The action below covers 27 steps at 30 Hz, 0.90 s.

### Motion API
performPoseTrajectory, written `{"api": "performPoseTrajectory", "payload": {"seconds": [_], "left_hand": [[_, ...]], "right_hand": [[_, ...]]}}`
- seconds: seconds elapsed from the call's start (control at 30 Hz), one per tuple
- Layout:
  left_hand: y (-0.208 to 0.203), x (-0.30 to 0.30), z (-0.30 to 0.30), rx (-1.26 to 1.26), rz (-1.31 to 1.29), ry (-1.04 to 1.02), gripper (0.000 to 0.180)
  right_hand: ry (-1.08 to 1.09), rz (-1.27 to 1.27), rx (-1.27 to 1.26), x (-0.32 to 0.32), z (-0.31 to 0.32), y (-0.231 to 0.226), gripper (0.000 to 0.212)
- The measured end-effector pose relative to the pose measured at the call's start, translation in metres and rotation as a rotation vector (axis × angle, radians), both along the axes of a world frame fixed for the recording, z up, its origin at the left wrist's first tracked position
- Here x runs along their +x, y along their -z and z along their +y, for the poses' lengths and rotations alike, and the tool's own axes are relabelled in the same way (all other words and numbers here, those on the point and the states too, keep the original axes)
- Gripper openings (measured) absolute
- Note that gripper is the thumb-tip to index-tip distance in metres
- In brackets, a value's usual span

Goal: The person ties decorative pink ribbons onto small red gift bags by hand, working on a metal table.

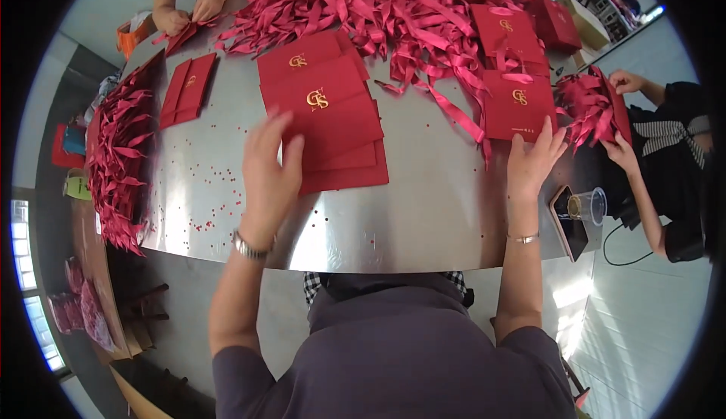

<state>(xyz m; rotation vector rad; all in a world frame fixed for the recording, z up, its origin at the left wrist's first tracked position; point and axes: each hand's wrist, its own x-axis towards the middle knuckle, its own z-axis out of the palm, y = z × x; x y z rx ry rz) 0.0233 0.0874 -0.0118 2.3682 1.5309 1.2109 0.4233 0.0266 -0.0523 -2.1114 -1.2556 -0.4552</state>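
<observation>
Shining surface (431,192): bare metal, basically brushed-mirror stuff, with light glaring off it and its edge bent round by the lens; tiny red flecks (204,227) are scattered over the left part.
Room: a pale floor (628,328) is streaked with sunlight at the right, bright windows (23,245) are seen at far left, and a loaded shelf (597,10) is tucked into the upper right corner.
Red bags, middle: a fanned stack (340,135) of flat, matte, card-like rectangles is laid out mid-surface, stamped with shiny gold.
Red bags, right: another flat pile (518,101) is set near the right side, same gold stamp.
Ribbons: satiny, pinkish-red strips (333,14) are heaped in a proper tangle along the far side; more are bunched on the bag row (121,162) at left.
Left hand (272,166): held by the middle stack's left edge, fingers loosely parted, nothing gripped; contact can't be told.
Right hand (532,166): placed at the right pile's lower edge, fingers spread wide, no grip seen.
Phone and cup: a dark slab (569,226) is parked beside a clear plastic tumbler (597,207).
Co-workers: bags are being handled by other hands at upper left (209,3) and right (624,154).
</observation>
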Motion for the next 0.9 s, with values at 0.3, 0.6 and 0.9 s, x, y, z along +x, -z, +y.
{"api": "performPoseTrajectory", "payload": {"seconds": [0.3, 0.6, 0.9], "left_hand": [[-0.002, 0.023, 0.083, -0.092, 0.460, 0.011, 0.043], [-0.018, 0.024, 0.064, -0.234, 0.341, -0.026, 0.039], [0.004, 0.036, -0.040, -0.397, 0.126, 0.126, 0.036]], "right_hand": [[-0.522, -0.135, -0.041, -0.062, 0.043, -0.022, 0.039], [-0.515, 0.102, -0.334, -0.110, 0.090, -0.014, 0.017], [-0.639, 0.137, -0.334, -0.083, -0.033, -0.019, 0.018]]}}
